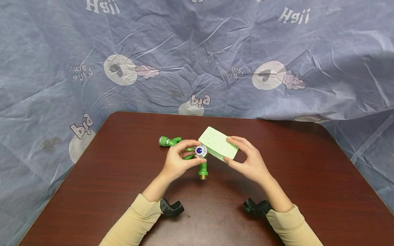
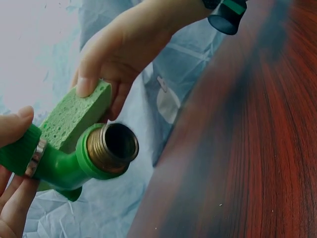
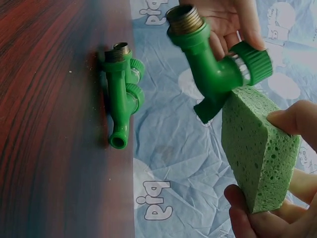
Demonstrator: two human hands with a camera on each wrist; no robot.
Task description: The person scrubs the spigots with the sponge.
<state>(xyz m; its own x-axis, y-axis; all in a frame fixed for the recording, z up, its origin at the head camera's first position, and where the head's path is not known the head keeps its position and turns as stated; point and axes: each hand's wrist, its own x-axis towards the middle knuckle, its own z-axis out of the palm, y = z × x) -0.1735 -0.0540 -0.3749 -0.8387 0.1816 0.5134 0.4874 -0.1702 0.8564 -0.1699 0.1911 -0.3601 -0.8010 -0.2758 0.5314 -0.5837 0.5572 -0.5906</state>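
My left hand [image 1: 178, 157] grips a green tap [image 3: 213, 74] by its ribbed knob, thumb on one side and fingers on the other. The tap has a threaded brass inlet [image 2: 106, 148] and a short green spout; from above, the knob's blue centre shows. My right hand [image 1: 249, 159] holds a light green sponge [image 1: 217, 141] between thumb and fingers. One end of the sponge is right at the tap's body, near the knob and spout, as the right wrist view shows. Both things are up over the table.
On the dark wooden table [image 1: 246, 212], more green tapware [image 3: 118, 94] lies behind and left of my hands, partly covered by the left one in the head view. A grey-blue printed cloth [image 1: 197, 51] hangs beyond the table's far edge. Black camera mounts sit at both wrists.
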